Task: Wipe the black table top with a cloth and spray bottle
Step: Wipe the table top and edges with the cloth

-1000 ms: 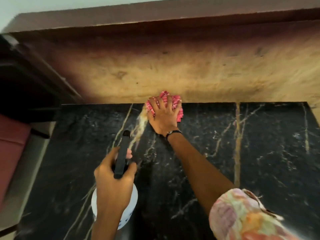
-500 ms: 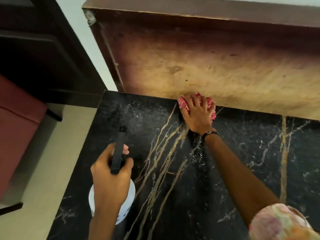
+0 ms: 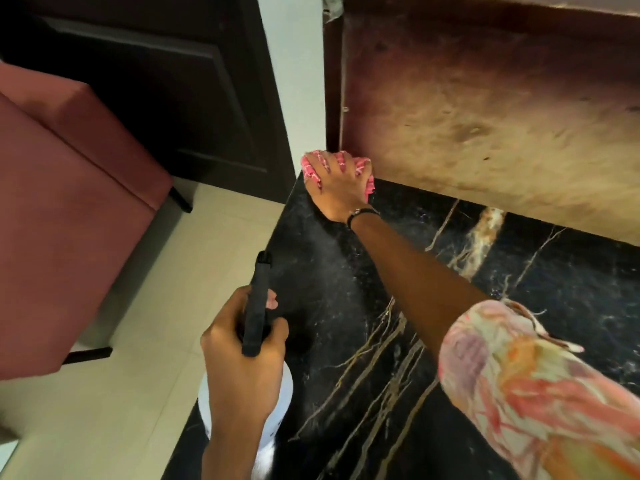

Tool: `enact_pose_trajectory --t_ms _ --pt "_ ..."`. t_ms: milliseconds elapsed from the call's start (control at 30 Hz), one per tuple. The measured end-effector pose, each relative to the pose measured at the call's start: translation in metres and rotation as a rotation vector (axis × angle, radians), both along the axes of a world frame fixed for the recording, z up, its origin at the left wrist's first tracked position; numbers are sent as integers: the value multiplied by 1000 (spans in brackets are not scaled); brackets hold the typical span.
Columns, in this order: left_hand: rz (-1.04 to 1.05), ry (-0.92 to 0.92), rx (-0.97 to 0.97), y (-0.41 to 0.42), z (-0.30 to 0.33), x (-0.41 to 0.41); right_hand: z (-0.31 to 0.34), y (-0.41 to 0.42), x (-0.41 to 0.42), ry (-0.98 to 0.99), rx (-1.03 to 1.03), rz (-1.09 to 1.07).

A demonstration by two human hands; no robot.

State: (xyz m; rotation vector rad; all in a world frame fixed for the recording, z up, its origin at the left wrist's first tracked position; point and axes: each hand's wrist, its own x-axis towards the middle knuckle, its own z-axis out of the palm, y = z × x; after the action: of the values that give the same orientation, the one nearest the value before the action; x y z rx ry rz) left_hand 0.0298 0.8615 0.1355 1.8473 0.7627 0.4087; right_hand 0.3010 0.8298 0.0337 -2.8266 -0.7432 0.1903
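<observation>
The black marble table top (image 3: 349, 292) with gold veins fills the lower right. My right hand (image 3: 337, 188) presses a pink patterned cloth (image 3: 362, 168) flat on the table's far left corner, against the wooden panel. My left hand (image 3: 242, 362) grips a white spray bottle (image 3: 282, 400) with a black trigger head (image 3: 258, 303), held over the table's left edge with the nozzle aimed toward the cloth. Most of the bottle's body is hidden under my hand.
A worn brown wooden panel (image 3: 485, 116) stands upright along the table's far edge. A maroon upholstered seat (image 3: 59, 216) sits on the pale tiled floor (image 3: 114, 393) to the left. A dark door (image 3: 156, 88) is behind it.
My right hand has slid the cloth leftward along the back edge to the table's far left corner. The view has swung left, showing floor and seat. The bottle stays in my left hand.
</observation>
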Motion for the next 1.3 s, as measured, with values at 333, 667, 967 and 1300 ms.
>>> enact_pose_trajectory --t_ms 333,667,967,1300 --pt "100 14 5 -9 23 -37 -1 -82 -35 71 -12 -205" --pt "73 -1 -72 22 31 -66 5 -20 -88 -57 -126 425" --pt "-25 36 30 112 10 -88 8 40 -32 -76 -350 280" --pt "-96 32 -24 150 -32 -109 8 40 -185 -143 -286 482"
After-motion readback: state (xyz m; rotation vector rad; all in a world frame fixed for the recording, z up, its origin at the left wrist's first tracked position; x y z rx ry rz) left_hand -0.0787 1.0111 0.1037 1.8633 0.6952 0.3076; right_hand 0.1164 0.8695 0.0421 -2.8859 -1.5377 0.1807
